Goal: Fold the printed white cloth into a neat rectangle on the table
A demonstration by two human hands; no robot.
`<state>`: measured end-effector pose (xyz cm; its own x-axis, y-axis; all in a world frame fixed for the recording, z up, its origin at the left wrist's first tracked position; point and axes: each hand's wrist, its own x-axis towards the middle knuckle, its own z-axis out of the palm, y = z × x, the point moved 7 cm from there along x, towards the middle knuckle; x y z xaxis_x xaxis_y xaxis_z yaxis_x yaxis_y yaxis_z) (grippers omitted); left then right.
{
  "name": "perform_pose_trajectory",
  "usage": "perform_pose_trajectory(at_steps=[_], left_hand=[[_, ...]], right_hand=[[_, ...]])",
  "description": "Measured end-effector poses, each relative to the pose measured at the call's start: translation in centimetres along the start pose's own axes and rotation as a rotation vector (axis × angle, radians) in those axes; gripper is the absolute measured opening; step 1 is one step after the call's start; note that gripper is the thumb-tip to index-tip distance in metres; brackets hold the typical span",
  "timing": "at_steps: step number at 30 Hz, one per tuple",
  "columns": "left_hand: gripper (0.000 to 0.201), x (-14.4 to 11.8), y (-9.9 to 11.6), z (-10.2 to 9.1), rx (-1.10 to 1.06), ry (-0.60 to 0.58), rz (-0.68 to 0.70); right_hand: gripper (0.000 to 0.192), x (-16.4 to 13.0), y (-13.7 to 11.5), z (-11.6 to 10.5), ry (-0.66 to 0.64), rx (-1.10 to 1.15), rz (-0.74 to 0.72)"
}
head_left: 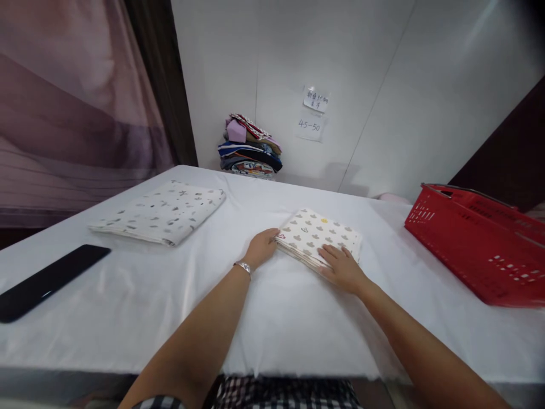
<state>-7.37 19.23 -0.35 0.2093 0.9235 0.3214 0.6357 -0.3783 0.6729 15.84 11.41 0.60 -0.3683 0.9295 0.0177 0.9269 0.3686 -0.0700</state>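
Near the left edge of the white-covered table [255, 318], a flat black object [53, 282] is seen lying aslant. Beyond it, towards the far left corner, a larger grey-marked cloth [164, 213] is laid flat, already folded into layers. Past the far edge, a pile of folded fabrics [250, 150] is stacked against the wall. Just right of the table's middle, well apart from both the near and far edges, the cloud-patterned cloth [317, 234] is found. Its left corner is touched by the curled fingers of the left hand [261, 248]; whether the corner is pinched or merely steadied cannot be told. By the right hand [343, 267], palm down with fingers extended and nothing clasped, the top layer is pressed beside the near edge of the cloth. The folding of this cloth is judged nearly complete, a compact layered block having been formed; only the evening of its edges and the release by both hands appear to be left. At the table's right edge, a red basket [464, 244] is placed.
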Motion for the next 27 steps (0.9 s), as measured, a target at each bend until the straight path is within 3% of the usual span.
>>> perform_pose_trajectory(at_steps=[5,12,20,27], left_hand=[[0.049,-0.3,-0.4,0.4,-0.135,-0.087,-0.07],[0.047,-0.5,0.3,0.4,-0.147,-0.103,-0.067],[0.042,-0.6,1.1,0.7,-0.054,-0.043,-0.006],[0.038,-0.6,2.2,1.0,0.17,-0.036,-0.008]], right_hand=[[0.063,-1.1,0.5,1.2,0.101,-0.051,-0.017],[0.062,-0.9,0.5,1.3,0.113,-0.037,-0.022],[0.06,-0.9,0.5,1.5,0.146,-0.033,-0.025],[0.06,-0.9,0.5,1.7,0.152,-0.041,-0.039]])
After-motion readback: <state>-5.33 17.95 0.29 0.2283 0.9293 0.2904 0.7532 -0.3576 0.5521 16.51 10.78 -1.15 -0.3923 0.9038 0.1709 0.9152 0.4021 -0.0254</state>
